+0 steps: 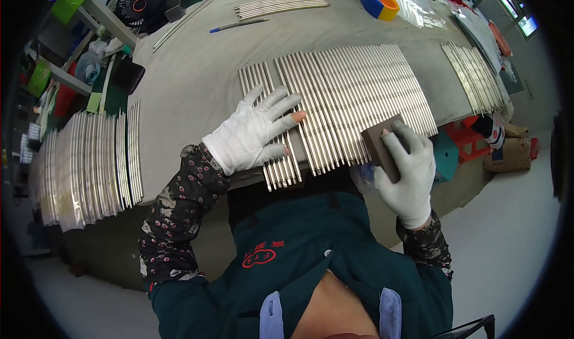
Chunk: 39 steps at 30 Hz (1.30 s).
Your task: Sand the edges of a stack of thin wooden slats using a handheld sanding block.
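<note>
Several shiny metal rods [359, 93] lie side by side in a wide row near the front edge of the table. A narrower group of rods [254, 73] sits just left of it, with a small gap between. My left hand [256, 126], in a white glove with some bare fingertips, rests with spread fingers across the narrow group and the left edge of the wide row. My right hand [409, 165], also gloved, grips a dark brown rectangular block [381, 144], which looks like a sanding block. The block lies at the near right end of the wide row.
At the left edge stands a stack of rods [89, 159] in plastic. More rods [472, 75] lie at the right, and others [281, 5] at the back. A pen [239, 25], a blue-and-orange tape roll [379, 1] and a black fan [140, 4] are beyond.
</note>
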Each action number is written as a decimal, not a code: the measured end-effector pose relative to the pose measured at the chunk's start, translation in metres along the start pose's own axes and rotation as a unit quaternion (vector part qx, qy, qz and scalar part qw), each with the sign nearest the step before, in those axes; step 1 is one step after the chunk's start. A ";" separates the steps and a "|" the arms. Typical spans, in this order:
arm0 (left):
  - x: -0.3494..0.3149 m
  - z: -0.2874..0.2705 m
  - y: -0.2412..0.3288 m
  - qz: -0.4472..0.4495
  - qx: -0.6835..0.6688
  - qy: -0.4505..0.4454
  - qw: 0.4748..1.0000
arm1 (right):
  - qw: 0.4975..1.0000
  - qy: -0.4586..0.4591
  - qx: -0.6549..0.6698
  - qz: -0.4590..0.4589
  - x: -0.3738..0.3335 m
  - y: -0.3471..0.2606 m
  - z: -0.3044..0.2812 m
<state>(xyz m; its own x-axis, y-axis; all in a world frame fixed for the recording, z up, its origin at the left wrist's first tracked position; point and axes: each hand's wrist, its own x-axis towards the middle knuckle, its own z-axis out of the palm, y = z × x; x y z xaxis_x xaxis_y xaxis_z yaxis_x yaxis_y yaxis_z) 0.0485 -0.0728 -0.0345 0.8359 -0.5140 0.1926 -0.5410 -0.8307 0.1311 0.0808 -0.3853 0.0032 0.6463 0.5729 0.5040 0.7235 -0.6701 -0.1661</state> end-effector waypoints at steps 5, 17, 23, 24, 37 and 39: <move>0.002 0.013 -0.001 0.039 0.016 -0.038 0.998 | 0.999 -0.034 0.003 0.027 -0.018 -0.033 0.005; 0.017 0.006 0.002 0.065 -0.001 -0.023 0.998 | 0.997 -0.044 -0.032 0.048 -0.020 -0.061 0.005; 0.017 0.008 0.005 0.064 -0.015 -0.013 0.998 | 0.996 -0.058 -0.057 0.046 -0.014 -0.072 0.011; 0.017 0.007 0.006 0.063 -0.014 -0.012 0.998 | 0.994 -0.067 -0.073 0.040 -0.011 -0.073 0.012; 0.019 0.010 0.005 0.082 -0.004 0.002 0.997 | 0.992 -0.069 -0.086 0.060 0.006 -0.076 0.026; 0.017 0.010 0.003 0.075 -0.004 0.004 0.997 | 0.994 -0.072 -0.065 0.044 -0.011 -0.072 0.011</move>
<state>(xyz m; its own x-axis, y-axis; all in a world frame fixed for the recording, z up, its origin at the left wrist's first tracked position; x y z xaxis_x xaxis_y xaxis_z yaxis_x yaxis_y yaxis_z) 0.0625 -0.0859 -0.0401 0.7451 -0.6302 0.2181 -0.6602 -0.7434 0.1072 0.0242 -0.3380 0.0000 0.7406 0.5642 0.3650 0.6307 -0.7710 -0.0880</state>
